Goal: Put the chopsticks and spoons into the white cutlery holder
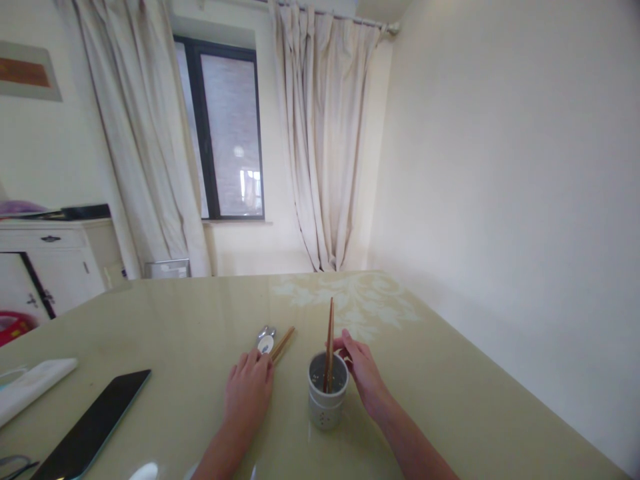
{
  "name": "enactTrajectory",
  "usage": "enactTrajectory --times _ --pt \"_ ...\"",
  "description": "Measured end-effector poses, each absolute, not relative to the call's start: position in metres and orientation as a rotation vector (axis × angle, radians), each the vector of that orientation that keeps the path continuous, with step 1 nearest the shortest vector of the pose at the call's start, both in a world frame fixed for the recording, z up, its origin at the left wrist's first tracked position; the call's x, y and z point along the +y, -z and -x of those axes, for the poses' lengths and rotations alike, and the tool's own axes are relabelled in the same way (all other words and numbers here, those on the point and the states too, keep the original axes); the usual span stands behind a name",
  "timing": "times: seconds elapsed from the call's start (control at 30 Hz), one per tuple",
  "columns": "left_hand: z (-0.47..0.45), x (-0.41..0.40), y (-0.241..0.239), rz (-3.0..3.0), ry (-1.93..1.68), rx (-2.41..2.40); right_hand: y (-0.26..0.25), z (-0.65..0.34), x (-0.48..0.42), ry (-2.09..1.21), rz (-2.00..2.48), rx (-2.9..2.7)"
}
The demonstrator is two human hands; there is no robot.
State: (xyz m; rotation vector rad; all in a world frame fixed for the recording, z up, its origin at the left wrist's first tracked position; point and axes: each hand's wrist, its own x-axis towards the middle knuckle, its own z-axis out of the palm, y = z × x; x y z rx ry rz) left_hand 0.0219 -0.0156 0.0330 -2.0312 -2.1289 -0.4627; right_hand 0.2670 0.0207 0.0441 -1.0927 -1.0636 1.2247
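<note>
A pale grey cup (326, 408) with small holes near its base stands upright on the table. A pair of brown wooden chopsticks (330, 327) stands in it, tips up above the rim. My right hand (364, 373) is just right of the cup, fingers apart and partly bent, fingertips right beside the chopsticks; nothing passes in front of them. To the left, my left hand (250, 383) rests low on the table, its fingers curled over the near ends of other wooden chopsticks (284, 342). Beyond its fingertips lies a small shiny rabbit-shaped piece (266, 342), partly hidden.
A black tablet or phone (95, 423) lies on the left of the glossy table (190, 320), near a white flat object (37, 383). A dark cable (17, 461) is at the lower left corner. The wall (510, 200) runs along the right, and curtains (327, 133) hang behind.
</note>
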Motion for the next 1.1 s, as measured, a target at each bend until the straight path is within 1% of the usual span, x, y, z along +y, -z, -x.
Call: enactTrajectory --times 0.3,0.47,0.73,0.9,1.0,1.1 --pt "-0.018 -0.017 -0.028 2.08 0.596 -2.081 -0.04 -0.266 0.022 -1.252 1.085 -1.073" --pt "-0.026 -0.019 -0.034 2.118 0.674 -2.071 -0.035 -0.264 0.022 -1.269 1.11 -1.029" --pt "-0.048 -0.017 -0.035 2.293 1.09 -2.125 -0.039 -0.256 0.021 -1.381 1.04 -1.139" --pt "-0.055 -0.016 -0.028 2.418 1.307 -1.929 -0.04 -0.251 0.019 -1.501 0.924 -1.126" --pt "-0.057 -0.014 -0.023 2.465 1.333 -1.84 -0.038 -0.25 0.02 -1.543 0.913 -1.071" --pt "-0.054 -0.01 -0.018 2.419 1.319 -1.785 -0.037 -0.252 0.026 -1.489 0.902 -1.044"
